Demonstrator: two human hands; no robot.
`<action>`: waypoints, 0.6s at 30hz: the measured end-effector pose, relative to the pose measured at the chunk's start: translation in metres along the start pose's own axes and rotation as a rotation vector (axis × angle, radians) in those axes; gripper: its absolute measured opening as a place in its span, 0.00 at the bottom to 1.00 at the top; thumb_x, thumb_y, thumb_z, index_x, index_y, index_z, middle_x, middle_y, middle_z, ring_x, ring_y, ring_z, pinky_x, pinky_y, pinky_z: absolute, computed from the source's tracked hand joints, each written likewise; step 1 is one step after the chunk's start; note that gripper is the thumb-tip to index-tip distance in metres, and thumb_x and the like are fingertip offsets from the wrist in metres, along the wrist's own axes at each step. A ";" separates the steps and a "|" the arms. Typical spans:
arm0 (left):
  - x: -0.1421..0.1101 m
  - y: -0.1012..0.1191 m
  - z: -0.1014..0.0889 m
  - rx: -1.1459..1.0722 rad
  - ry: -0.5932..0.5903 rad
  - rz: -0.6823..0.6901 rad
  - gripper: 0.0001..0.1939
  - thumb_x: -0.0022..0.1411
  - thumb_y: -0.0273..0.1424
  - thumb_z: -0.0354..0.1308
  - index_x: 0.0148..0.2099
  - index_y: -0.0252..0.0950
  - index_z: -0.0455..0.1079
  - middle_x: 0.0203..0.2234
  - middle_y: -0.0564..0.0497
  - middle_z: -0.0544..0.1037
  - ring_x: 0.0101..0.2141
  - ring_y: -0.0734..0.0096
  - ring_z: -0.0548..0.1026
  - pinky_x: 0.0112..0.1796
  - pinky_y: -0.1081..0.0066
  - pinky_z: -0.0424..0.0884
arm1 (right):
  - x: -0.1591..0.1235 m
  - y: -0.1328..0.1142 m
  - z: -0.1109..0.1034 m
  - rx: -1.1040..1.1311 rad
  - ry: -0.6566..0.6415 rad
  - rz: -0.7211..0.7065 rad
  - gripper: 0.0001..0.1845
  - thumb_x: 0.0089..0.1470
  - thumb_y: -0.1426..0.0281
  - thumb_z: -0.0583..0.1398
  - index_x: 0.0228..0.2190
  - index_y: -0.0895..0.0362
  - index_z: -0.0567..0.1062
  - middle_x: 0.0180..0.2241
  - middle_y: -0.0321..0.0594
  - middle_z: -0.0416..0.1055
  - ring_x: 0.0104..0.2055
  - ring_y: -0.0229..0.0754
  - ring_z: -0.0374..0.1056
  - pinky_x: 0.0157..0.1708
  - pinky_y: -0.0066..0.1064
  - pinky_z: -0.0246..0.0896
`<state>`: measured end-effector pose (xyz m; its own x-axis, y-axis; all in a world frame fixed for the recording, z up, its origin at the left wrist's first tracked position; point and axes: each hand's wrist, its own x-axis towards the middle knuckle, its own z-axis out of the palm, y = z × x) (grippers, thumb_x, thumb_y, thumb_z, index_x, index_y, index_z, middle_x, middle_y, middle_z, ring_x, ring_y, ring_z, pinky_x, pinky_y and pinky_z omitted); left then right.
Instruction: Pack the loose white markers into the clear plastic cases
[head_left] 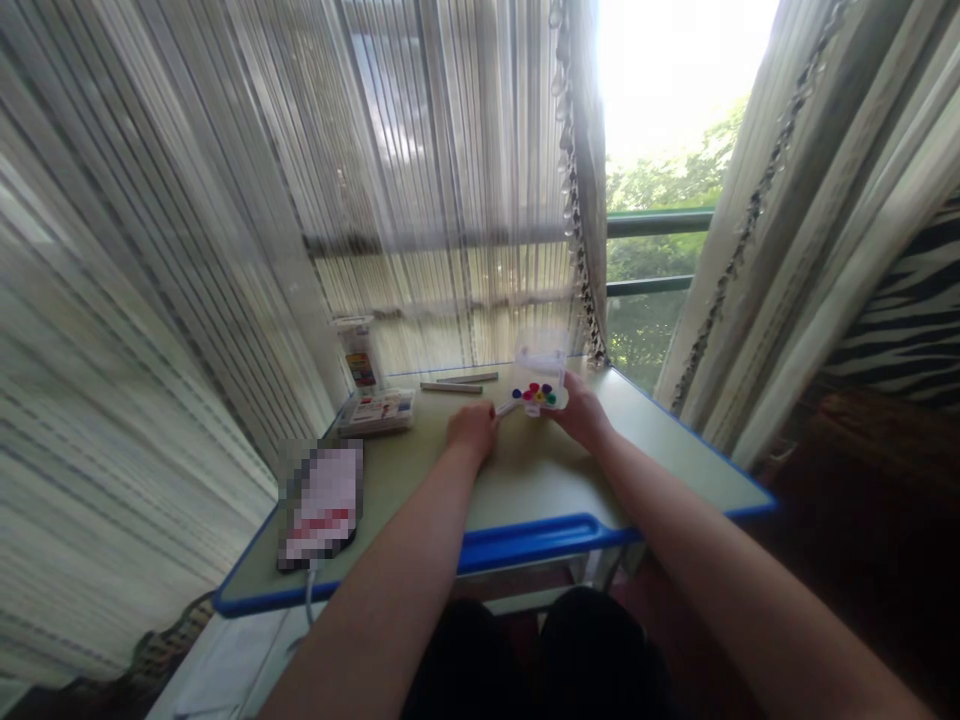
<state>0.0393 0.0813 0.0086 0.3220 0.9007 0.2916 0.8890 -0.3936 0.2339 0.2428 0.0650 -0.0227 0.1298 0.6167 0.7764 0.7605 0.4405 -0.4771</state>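
Note:
My left hand (472,430) is closed round a slim white marker (507,405) with a dark blue end. That end points right and reaches the mouth of a clear plastic case (540,362). My right hand (583,412) grips the case from its right side and holds it tilted toward me. Several marker ends (538,394) in red, pink, yellow, green and purple show at the case's opening. Whether the blue end touches the others I cannot tell.
Two thin grey sticks (451,388) lie at the desk's back. At left are a flat box (379,411), an upright clear package (361,358) and a blurred device (322,500) with a cable. The desk has a blue edge (525,540); curtains hang behind it.

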 end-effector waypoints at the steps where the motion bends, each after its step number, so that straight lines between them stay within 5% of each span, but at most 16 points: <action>1: 0.000 0.000 -0.001 -0.040 0.049 -0.017 0.07 0.59 0.30 0.54 0.39 0.37 0.71 0.37 0.44 0.78 0.39 0.62 0.75 0.39 0.66 0.69 | 0.000 0.000 -0.001 -0.002 0.006 0.007 0.32 0.39 0.65 0.66 0.48 0.59 0.68 0.46 0.53 0.71 0.49 0.56 0.68 0.48 0.49 0.64; 6: 0.002 -0.002 -0.002 -0.299 0.489 -0.036 0.08 0.59 0.26 0.54 0.43 0.36 0.68 0.37 0.46 0.76 0.36 0.66 0.75 0.38 0.69 0.70 | 0.000 0.003 -0.002 -0.014 0.011 0.001 0.32 0.39 0.64 0.66 0.48 0.58 0.68 0.46 0.53 0.71 0.49 0.57 0.67 0.47 0.50 0.64; 10: 0.001 0.000 -0.009 -0.430 0.794 0.110 0.12 0.61 0.26 0.51 0.48 0.34 0.66 0.39 0.45 0.76 0.31 0.72 0.74 0.35 0.71 0.71 | 0.001 0.005 -0.002 -0.037 0.007 0.019 0.32 0.39 0.66 0.66 0.48 0.58 0.68 0.46 0.53 0.71 0.49 0.57 0.67 0.48 0.50 0.64; 15: -0.009 0.009 -0.025 -0.476 1.038 0.290 0.18 0.66 0.32 0.48 0.56 0.34 0.60 0.41 0.43 0.75 0.33 0.75 0.74 0.36 0.73 0.72 | 0.001 0.004 -0.003 -0.043 0.001 0.043 0.33 0.39 0.66 0.66 0.49 0.59 0.68 0.46 0.54 0.71 0.49 0.57 0.67 0.48 0.50 0.64; 18: -0.015 0.013 -0.031 -0.521 1.130 0.285 0.20 0.67 0.34 0.46 0.58 0.34 0.57 0.43 0.42 0.74 0.35 0.73 0.74 0.39 0.70 0.72 | 0.001 0.005 -0.002 -0.032 -0.001 0.034 0.34 0.39 0.65 0.66 0.49 0.58 0.67 0.46 0.53 0.71 0.49 0.57 0.67 0.48 0.50 0.63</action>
<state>0.0360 0.0574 0.0363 -0.2031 0.2168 0.9549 0.5195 -0.8027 0.2927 0.2481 0.0665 -0.0235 0.1556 0.6319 0.7593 0.7753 0.3981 -0.4903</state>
